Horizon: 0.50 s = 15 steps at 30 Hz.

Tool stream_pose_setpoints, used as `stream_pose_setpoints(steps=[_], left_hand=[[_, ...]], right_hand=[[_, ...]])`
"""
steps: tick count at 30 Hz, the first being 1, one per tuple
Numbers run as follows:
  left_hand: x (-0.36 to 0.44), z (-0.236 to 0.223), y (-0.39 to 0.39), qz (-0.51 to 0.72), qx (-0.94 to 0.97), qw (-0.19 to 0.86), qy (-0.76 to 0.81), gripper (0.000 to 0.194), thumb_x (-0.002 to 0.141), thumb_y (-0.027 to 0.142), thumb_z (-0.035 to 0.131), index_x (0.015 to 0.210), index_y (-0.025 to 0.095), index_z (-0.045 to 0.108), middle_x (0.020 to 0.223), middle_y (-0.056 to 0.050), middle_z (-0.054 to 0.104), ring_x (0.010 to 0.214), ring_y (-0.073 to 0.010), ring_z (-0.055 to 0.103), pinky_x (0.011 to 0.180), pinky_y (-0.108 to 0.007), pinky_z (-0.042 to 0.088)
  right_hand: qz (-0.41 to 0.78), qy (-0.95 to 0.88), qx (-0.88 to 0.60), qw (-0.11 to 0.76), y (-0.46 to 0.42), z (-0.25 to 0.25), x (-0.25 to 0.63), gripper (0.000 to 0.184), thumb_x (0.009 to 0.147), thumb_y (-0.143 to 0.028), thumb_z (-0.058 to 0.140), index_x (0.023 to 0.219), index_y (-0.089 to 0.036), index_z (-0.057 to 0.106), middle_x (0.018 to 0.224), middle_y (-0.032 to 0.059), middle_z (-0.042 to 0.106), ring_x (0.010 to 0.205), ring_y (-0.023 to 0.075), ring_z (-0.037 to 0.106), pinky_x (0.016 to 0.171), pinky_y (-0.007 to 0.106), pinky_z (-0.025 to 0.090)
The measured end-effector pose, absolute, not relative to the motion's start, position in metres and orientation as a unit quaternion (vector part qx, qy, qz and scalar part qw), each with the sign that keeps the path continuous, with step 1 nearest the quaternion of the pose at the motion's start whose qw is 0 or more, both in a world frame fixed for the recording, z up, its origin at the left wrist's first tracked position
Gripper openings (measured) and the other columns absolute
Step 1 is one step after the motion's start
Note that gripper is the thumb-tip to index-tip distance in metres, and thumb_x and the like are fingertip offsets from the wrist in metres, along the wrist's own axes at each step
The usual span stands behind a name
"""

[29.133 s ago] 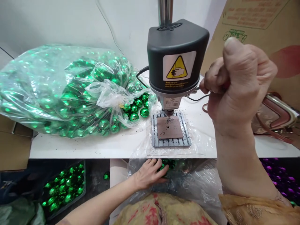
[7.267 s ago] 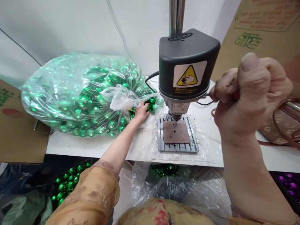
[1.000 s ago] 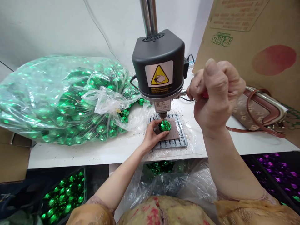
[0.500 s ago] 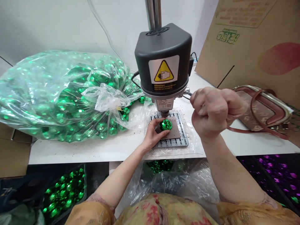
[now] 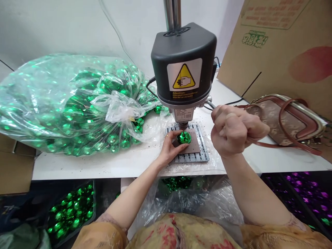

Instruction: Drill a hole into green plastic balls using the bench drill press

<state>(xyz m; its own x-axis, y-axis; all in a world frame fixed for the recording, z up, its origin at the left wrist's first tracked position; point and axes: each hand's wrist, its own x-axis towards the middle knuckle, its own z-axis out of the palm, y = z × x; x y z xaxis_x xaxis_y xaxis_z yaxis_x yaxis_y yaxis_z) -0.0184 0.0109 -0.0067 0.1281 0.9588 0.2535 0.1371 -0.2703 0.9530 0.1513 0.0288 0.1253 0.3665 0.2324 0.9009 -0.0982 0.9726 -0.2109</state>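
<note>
Under the chuck of a black drill press (image 5: 183, 74) sits a shiny green faceted ball (image 5: 184, 137). My left hand (image 5: 169, 148) curls thumb and fingers around its left side, holding it over a brown board (image 5: 195, 141) on the slotted grey base plate (image 5: 203, 156). The drill tip appears to be at the top of the ball; whether it has entered I cannot tell. Closed in a fist, my right hand (image 5: 233, 129) grips the press's feed lever (image 5: 210, 103), whose end is hidden inside the fingers.
A large clear bag of green balls (image 5: 77, 110) fills the table's left side. On the right are a handbag (image 5: 293, 119) and a big cardboard box (image 5: 280, 45). Below the table edge stand a bin of green balls (image 5: 72, 211) and purple balls (image 5: 308, 190).
My right fist has dropped slightly with the lever. The drill head appears a little larger and further right in view. My left hand and the ball stay in place.
</note>
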Motion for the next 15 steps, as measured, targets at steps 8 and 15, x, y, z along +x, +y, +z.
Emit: stream_pose_setpoints(steps=[8,15], left_hand=[[-0.019,-0.010,0.012,0.480,0.647,0.396,0.441,0.051,0.077,0.039,0.084,0.119,0.024,0.060,0.126,-0.010,0.064,0.122,-0.0272,0.060,0.110,-0.047,0.044],[-0.016,0.012,-0.016,0.523,0.642,0.297,0.477,0.039,0.074,0.035,0.083,0.103,0.024,0.060,0.111,-0.008,0.067,0.106,-0.0255,0.064,0.094,-0.041,0.050]], right_hand=[[0.107,-0.531,-0.098,0.835,0.028,0.131,0.149,0.056,0.082,-0.022,0.061,0.053,-0.016,0.014,0.041,-0.0072,0.022,0.035,0.0031,0.028,0.041,0.025,0.026],[0.219,-0.483,-0.203,0.823,0.028,0.188,0.144,0.043,0.084,-0.025,0.062,0.052,-0.019,0.034,0.042,-0.0079,0.031,0.038,0.0015,0.031,0.041,0.024,0.022]])
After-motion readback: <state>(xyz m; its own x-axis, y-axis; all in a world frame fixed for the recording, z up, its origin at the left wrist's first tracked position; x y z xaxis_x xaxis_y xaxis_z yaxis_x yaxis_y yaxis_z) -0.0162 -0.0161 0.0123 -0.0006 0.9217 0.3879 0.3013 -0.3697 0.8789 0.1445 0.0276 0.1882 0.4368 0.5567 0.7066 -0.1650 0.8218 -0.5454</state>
